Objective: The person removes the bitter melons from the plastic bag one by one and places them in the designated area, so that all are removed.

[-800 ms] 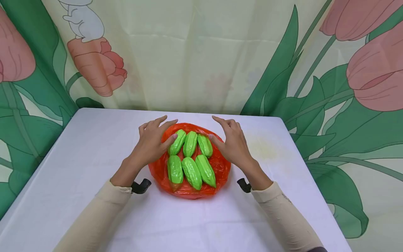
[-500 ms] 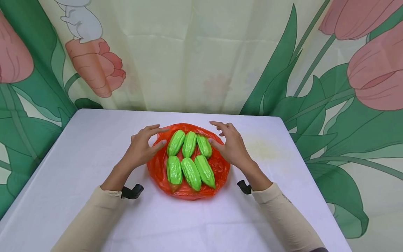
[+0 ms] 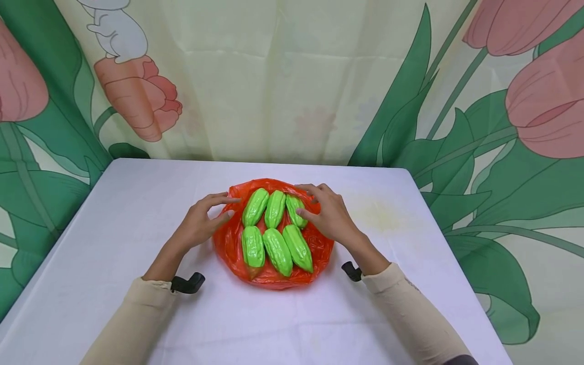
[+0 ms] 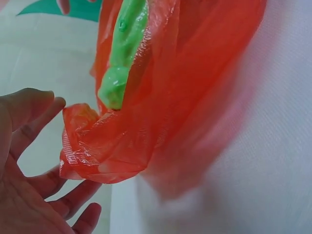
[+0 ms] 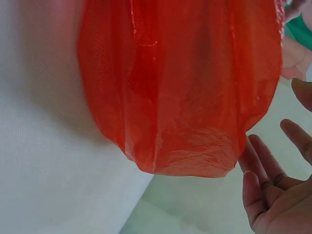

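On the left edge of the red plastic bag (image 3: 321, 247): the left hand (image 3: 198, 221) gripped nothing; thumb and fingers stood parted around a loose corner of film, some fingers passing behind it, though whether they touched it could not be told.

On the right edge: the right hand (image 3: 330, 215) also held nothing, its fingers spread apart; its thumb overlapped the rear right gourd (image 3: 293, 204) in the head view, whether touching or merely above was unclear.

Two-sided stance: the hands faced each other across the bag, a placement that likely suited so limp a rim, since one side alone would probably sag or drag.

Six green gourds (image 3: 277, 252): they lay in the bag in two rows of three, unstacked, so each showed from above; the front left gourd (image 3: 252, 243) had its near end under a translucent fold.

Bag: it sat mid-table, its sides slumped into a low, round ring, seemingly kept flat by the gourds' weight.

White tabletop (image 3: 137, 218): it ran out on every side of the bag, leaving room for both forearms.

Sleeves (image 3: 132, 324): they ended short of the wrists, probably keeping cloth away from the black wrist mounts (image 3: 188, 284).

Backdrop (image 3: 228, 101): a printed curtain hung behind the table's far edge.
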`<state>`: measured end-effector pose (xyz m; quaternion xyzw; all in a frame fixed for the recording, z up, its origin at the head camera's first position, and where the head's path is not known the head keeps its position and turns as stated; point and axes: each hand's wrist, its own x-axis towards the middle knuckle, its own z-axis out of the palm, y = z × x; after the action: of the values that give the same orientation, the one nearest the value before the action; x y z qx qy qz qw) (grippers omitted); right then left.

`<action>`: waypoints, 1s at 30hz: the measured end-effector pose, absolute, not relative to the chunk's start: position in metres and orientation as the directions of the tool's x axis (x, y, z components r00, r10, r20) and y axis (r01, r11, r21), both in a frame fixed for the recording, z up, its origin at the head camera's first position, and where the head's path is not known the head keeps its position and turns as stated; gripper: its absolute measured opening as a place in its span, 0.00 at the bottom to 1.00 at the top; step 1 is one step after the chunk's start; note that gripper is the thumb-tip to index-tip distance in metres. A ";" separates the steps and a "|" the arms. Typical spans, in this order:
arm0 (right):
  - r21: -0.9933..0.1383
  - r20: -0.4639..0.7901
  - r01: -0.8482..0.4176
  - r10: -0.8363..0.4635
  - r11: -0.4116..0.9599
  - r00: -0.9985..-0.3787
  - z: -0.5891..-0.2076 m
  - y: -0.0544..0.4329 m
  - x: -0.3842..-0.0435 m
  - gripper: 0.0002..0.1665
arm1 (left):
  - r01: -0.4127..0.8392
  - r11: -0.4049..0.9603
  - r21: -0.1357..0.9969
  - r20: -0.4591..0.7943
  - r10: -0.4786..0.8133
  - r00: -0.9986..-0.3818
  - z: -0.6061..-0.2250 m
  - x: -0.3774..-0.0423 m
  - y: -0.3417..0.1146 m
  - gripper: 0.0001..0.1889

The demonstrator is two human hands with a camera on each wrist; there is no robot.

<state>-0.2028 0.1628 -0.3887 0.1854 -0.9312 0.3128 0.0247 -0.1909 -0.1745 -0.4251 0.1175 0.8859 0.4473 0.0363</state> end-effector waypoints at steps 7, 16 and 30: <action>-0.550 0.126 -0.363 -0.355 0.752 -0.926 -0.394 0.158 -0.205 0.33 | 0.167 0.541 0.824 0.019 0.268 -0.963 -0.430 -0.192 -0.179 0.21; -0.474 0.066 -0.356 -0.371 0.805 -0.926 -0.402 0.155 -0.212 0.34 | 0.123 0.472 0.873 -0.017 0.283 -0.959 -0.437 -0.191 -0.187 0.19; -0.436 0.023 -0.363 -0.392 0.824 -0.919 -0.412 0.157 -0.224 0.35 | 0.044 0.453 0.891 -0.091 0.272 -0.958 -0.441 -0.192 -0.193 0.19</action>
<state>-0.2245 0.1566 -0.4122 0.1978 -0.9543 0.2214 -0.0336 -0.1919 -0.1930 -0.4414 0.0935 0.8450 0.5148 0.1108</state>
